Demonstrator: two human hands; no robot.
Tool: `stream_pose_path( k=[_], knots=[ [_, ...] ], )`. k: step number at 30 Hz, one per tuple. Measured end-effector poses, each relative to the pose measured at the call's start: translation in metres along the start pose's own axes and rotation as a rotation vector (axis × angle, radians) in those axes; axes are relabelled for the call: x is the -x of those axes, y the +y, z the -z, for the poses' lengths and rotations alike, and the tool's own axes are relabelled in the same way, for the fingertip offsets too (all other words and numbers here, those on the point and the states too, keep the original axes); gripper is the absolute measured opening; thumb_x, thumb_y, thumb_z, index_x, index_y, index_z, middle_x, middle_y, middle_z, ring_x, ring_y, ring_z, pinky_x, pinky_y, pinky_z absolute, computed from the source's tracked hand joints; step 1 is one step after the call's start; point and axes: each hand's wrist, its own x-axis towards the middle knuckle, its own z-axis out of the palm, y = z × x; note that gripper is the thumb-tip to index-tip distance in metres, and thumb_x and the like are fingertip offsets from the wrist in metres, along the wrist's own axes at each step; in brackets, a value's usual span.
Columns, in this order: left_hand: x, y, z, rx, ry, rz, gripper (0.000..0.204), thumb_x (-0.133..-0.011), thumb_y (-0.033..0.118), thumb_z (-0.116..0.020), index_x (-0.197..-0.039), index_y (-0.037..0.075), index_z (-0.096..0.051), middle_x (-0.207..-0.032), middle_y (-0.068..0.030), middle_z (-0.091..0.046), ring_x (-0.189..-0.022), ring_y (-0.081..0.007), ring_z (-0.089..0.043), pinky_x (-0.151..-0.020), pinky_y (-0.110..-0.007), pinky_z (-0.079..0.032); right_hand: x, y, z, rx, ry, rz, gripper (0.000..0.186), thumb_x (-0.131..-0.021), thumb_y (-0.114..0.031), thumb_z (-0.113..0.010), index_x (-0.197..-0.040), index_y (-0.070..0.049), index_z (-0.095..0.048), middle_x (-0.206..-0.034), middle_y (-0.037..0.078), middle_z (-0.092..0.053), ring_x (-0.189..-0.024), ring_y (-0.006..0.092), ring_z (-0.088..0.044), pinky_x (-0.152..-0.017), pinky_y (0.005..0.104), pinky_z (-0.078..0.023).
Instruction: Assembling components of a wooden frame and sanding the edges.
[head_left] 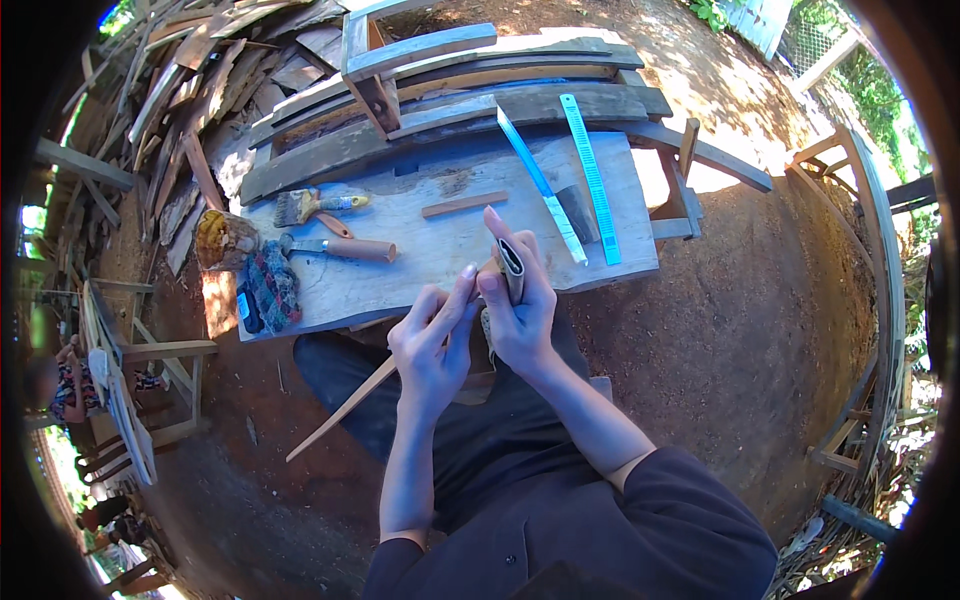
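Note:
My left hand (432, 345) grips a long, thin wooden stick (340, 420), which slants down to the lower left. My right hand (522, 315) holds a folded piece of what looks like sandpaper (510, 265) around or beside the stick's upper end, which the fingers hide. Both hands are close together over the front edge of a weathered wooden bench (390, 300). Behind them lie a small wood strip (462, 204), a blue hacksaw blade or strip (530, 165), a blue ruler (590, 180) and a dark flat piece (577, 215).
At the bench's left lie a paintbrush (320, 205), a wooden-handled tool (355, 250), a knitted cloth (275, 285) and a yellowish lump (222, 240). Stacked planks (450, 65) line the back, scrap wood (210, 90) the upper left, wooden frames (865, 260) the right. A person (72, 385) is at far left.

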Motion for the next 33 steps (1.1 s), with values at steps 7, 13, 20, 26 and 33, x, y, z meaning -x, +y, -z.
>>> stream_pose_path(
  k=[7,13,20,26,33],
  knots=[
    [-0.005,-0.003,0.001,-0.022,-0.016,0.010,0.047,-0.089,-0.001,-0.072,-0.134,0.012,-0.070,-0.077,-0.0065,-0.056,-0.058,-0.0163,-0.056,-0.055,-0.031,-0.047,-0.004,-0.009,-0.006,-0.021,0.065,-0.123,0.053,-0.098,-0.008,-0.067,-0.149,-0.003,-0.052,-0.092,0.004,-0.045,-0.077,0.0133,-0.044,-0.072,0.0255,-0.039],
    [-0.004,-0.014,-0.007,-0.037,-0.051,-0.028,0.036,-0.095,-0.004,-0.065,-0.130,0.001,-0.069,-0.080,-0.0075,-0.058,-0.061,-0.0134,-0.052,-0.054,-0.028,-0.042,-0.011,0.003,0.002,-0.024,0.051,-0.190,0.050,-0.096,-0.009,-0.070,-0.144,-0.007,-0.059,-0.087,0.005,-0.046,-0.075,0.0135,-0.049,-0.066,0.0283,-0.043],
    [-0.010,-0.028,-0.020,-0.104,-0.027,-0.011,0.016,-0.096,0.010,-0.069,-0.110,0.003,-0.074,-0.080,-0.0110,-0.071,-0.059,-0.0259,-0.067,-0.054,-0.037,-0.050,-0.004,0.033,0.023,0.412,-0.018,0.155,0.049,-0.102,-0.017,-0.066,-0.148,-0.010,-0.052,-0.088,0.000,-0.047,-0.068,0.0112,-0.046,-0.060,0.0250,-0.039],
    [-0.006,-0.039,-0.032,-0.111,-0.141,0.168,0.019,-0.099,0.022,-0.068,-0.101,0.004,-0.074,-0.072,-0.0146,-0.071,-0.062,-0.0315,-0.070,-0.056,-0.040,-0.052,0.000,0.038,0.041,-0.421,0.282,-0.609,0.044,-0.113,-0.042,-0.036,-0.137,-0.008,-0.052,-0.096,0.001,-0.055,-0.068,0.0058,-0.050,-0.058,0.0215,-0.039],
    [-0.018,-0.037,-0.032,-0.108,-0.367,0.387,0.034,-0.100,0.036,-0.067,-0.088,0.004,-0.072,-0.060,-0.0139,-0.063,-0.053,-0.0324,-0.063,-0.053,-0.042,-0.045,0.002,0.041,0.063,-0.341,-0.084,-0.561,0.045,-0.114,-0.037,-0.035,-0.138,-0.005,-0.055,-0.104,0.003,-0.060,-0.072,0.0061,-0.049,-0.061,0.0213,-0.040]
  ],
)
